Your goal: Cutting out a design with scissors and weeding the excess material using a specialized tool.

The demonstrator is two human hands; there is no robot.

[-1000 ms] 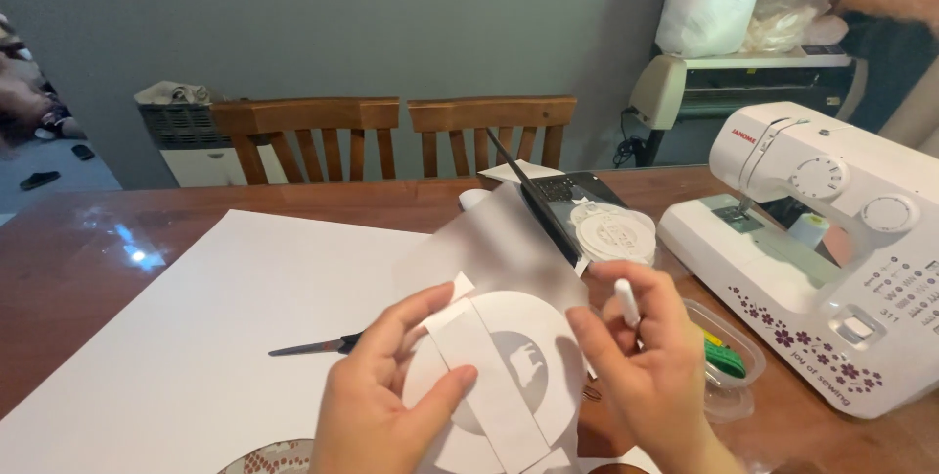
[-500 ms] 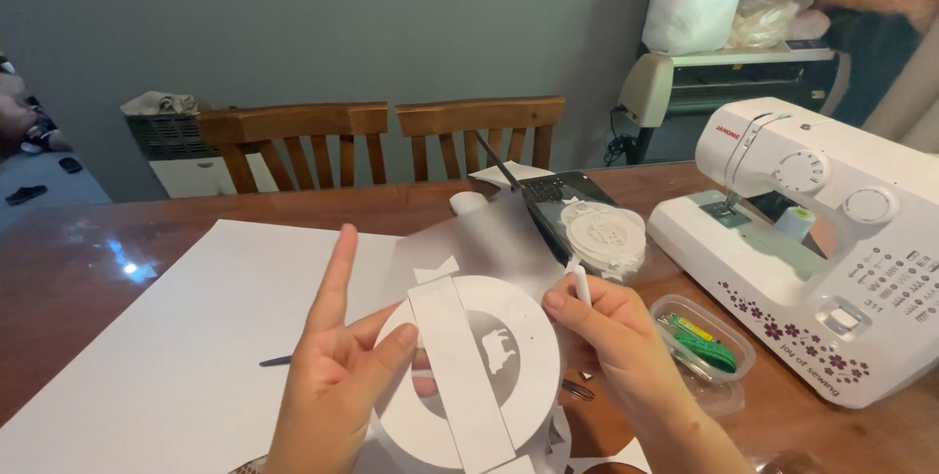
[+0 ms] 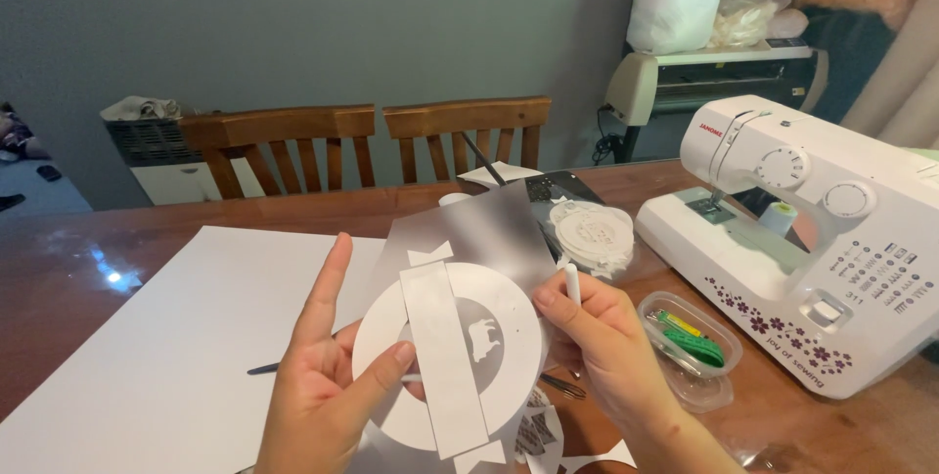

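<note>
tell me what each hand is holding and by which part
The left hand pinches the round white paper cutout at its left rim. The right hand grips a thin white pen-like tool by its lower shaft.

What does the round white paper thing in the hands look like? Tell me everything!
The round paper cutout is a flat white ring with a straight white band across it, running from top to bottom and ending in notched ribbon tails. A small white animal shape sits in the grey middle, right of the band. It looks like thin card on a shiny grey backing sheet. It is held up, tilted, above the wooden table. The left hand pinches its left edge; the right hand, holding a white pen-like tool, touches its right edge.
</note>
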